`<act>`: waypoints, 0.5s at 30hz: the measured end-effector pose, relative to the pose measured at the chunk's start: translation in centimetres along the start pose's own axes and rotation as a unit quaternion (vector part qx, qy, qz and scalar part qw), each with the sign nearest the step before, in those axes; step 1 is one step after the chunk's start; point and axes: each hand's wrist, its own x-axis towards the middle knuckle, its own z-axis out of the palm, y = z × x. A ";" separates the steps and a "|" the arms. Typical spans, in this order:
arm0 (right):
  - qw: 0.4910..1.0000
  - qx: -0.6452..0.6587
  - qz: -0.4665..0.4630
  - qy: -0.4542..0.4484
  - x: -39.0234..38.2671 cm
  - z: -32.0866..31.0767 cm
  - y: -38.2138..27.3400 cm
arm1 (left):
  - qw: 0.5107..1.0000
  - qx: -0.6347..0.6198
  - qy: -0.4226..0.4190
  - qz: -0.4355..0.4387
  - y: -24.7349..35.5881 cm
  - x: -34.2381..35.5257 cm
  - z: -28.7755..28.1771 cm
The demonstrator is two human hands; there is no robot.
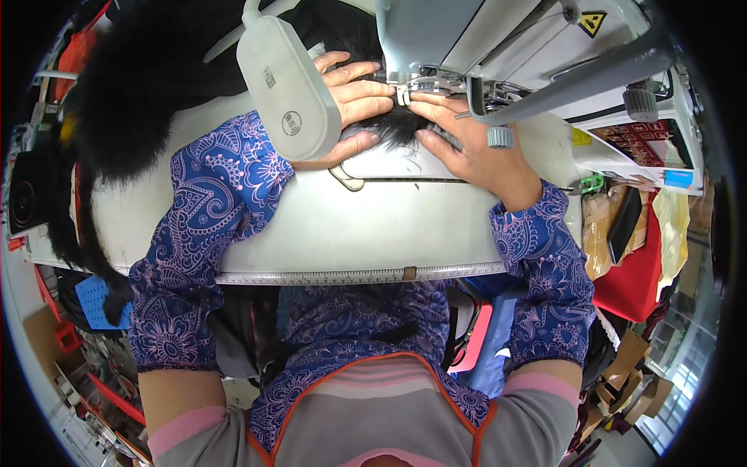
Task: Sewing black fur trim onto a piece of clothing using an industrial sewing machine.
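Note:
Under the head of a sewing machine [428, 35], a piece of black fur fabric [398, 124] lies at the presser foot [402, 95]. My left hand [359, 97] rests flat on the fabric left of the foot, fingers stretched and spread; a grey lamp-like head [284, 86] hides part of its back and wrist. My right hand [478, 156] lies just right of the foot, fingers extended over the fabric and thumb apart; machine parts cover some of its fingers. Neither hand grips anything visible.
Bulky black fur [124, 101] hangs over the table's left side. A ruler strip [334, 276] runs along the front edge of the white table [373, 226]. At right, a thread knob [499, 138] juts near my right hand, and red cloth [634, 272] hangs beyond the table.

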 end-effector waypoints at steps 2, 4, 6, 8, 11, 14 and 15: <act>1.000 -0.008 0.006 -0.003 0.0 0.0 0.0 | 1.000 -0.002 -0.008 0.004 -0.1 -0.1 -0.1; 1.000 -0.013 -0.003 -0.005 -0.1 0.1 0.1 | 1.000 -0.004 -0.016 0.010 -0.1 0.0 0.0; 1.000 -0.011 0.002 -0.006 -0.1 0.0 -0.1 | 1.000 -0.014 -0.021 0.002 0.1 -0.1 -0.1; 1.000 -0.010 0.007 -0.007 -0.1 0.0 -0.1 | 1.000 -0.013 -0.022 -0.002 0.2 -0.1 -0.2; 1.000 -0.004 0.000 0.000 -0.2 0.1 0.0 | 1.000 -0.013 -0.020 -0.004 0.3 -0.1 -0.2; 1.000 0.000 -0.004 0.002 -0.2 0.2 0.1 | 1.000 -0.015 -0.018 0.002 0.0 -0.2 0.0; 1.000 0.006 0.005 -0.009 -0.3 0.3 0.2 | 1.000 -0.017 -0.017 0.005 -0.1 -0.2 0.2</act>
